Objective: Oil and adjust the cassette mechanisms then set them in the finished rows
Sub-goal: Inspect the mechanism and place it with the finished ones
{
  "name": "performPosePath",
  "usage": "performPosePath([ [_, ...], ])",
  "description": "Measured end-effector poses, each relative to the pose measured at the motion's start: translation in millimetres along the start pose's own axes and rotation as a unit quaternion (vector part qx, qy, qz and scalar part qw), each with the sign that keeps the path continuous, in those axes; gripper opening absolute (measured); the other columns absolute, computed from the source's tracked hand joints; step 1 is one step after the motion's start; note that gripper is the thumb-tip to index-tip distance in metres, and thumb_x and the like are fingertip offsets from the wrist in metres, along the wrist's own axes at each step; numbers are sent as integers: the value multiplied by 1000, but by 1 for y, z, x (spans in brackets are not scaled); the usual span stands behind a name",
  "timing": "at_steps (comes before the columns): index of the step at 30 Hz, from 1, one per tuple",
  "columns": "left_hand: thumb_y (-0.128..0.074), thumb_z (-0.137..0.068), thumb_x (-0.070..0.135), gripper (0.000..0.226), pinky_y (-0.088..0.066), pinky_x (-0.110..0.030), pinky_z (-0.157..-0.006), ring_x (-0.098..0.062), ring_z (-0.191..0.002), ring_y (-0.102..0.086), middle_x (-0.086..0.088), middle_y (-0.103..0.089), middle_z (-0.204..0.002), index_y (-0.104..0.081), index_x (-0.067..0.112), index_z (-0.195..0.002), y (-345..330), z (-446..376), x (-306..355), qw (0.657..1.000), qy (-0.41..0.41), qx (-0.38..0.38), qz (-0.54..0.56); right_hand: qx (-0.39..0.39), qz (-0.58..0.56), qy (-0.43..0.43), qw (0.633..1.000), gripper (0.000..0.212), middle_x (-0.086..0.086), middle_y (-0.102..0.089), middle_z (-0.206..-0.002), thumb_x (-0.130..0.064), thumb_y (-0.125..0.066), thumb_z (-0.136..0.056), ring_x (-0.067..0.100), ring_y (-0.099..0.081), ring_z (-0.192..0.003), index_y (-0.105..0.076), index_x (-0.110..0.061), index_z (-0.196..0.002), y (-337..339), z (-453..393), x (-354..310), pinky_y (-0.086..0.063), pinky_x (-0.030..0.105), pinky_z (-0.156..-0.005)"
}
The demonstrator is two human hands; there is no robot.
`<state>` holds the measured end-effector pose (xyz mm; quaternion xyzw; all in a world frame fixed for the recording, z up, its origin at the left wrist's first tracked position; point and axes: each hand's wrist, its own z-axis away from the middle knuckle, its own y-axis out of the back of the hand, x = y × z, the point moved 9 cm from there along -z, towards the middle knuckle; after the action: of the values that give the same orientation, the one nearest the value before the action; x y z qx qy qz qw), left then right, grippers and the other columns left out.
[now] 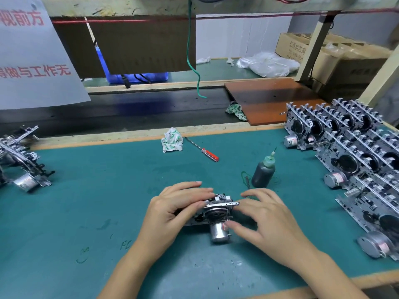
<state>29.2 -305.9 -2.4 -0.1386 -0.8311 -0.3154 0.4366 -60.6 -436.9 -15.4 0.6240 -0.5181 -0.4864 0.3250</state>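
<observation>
The left hand (172, 209) grips a cassette mechanism (216, 214) lying on the green mat (108, 190) at center, its fingers curled over the top edge, while the right hand (267, 221) has loosely spread fingers touching the mechanism's right end and motor. At one o'clock stands a dark oil bottle (263, 171), at twelve a red-handled screwdriver (203, 150) and a crumpled rag (172, 140). Finished rows (354, 160) of mechanisms fill three o'clock, and more mechanisms (21, 160) lie at nine.

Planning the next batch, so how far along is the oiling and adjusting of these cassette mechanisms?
Done, it seems: several rows of mechanisms stand packed at the right of the green mat. In hand: one cassette mechanism at the mat's middle, gripped by the left hand with the right hand at its motor end; the oil bottle and screwdriver lie unused. Left: a small pile of mechanisms at the left.
</observation>
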Motion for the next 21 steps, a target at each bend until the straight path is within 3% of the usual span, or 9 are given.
performPosePath([
  [3,-58,-86,19,27,-39,-19,-100,-2,-120,-53,22,-64,-118,-70,33,-105,1,1,-1,999,26,-33,23,66,-30,5,997,45,-13,-65,-84,-57,-44,-84,11,-57,-86,-69,-20,-92,24,-9,-1,-35,23,-83],
  [6,-66,-82,30,23,-38,-13,-96,-2,-117,-55,22,-62,-119,-70,34,-105,14,2,2,999,32,-25,10,109,-39,51,992,38,-8,-54,-72,-51,-48,-85,14,-50,-68,-62,-16,-82,47,-23,-20,-38,28,-65],
  [10,-63,-75,46,16,-39,-9,-79,-2,-90,-58,17,-62,-97,-72,36,-83,34,2,15,991,-14,19,-134,42,77,178,980,37,-4,-51,-60,-49,-43,-86,19,-49,-54,-52,-16,-73,41,-40,-55,-35,28,-45],
  [14,-73,-73,35,5,-31,-3,-58,1,-62,-46,13,-55,-79,-74,30,-75,37,1,22,986,-24,16,-166,-44,135,216,966,38,-5,-52,-52,-52,-33,-88,19,-52,-45,-46,-20,-72,29,-51,-58,-22,24,-39],
  [18,-65,-78,43,18,-31,-3,-58,7,-64,-44,18,-54,-70,-71,26,-74,31,-4,29,971,-49,-41,-230,-96,130,253,954,34,-2,-58,-61,-47,-24,-94,25,-56,-52,-36,-21,-75,16,-49,-60,-23,28,-43],
  [21,-56,-83,46,28,-31,-2,-64,9,-68,-40,19,-52,-71,-69,22,-75,25,-19,53,951,-109,-79,-278,-88,65,239,965,33,0,-56,-57,-45,-41,-96,27,-50,-49,-39,-21,-72,36,-48,-56,-25,28,-45],
])
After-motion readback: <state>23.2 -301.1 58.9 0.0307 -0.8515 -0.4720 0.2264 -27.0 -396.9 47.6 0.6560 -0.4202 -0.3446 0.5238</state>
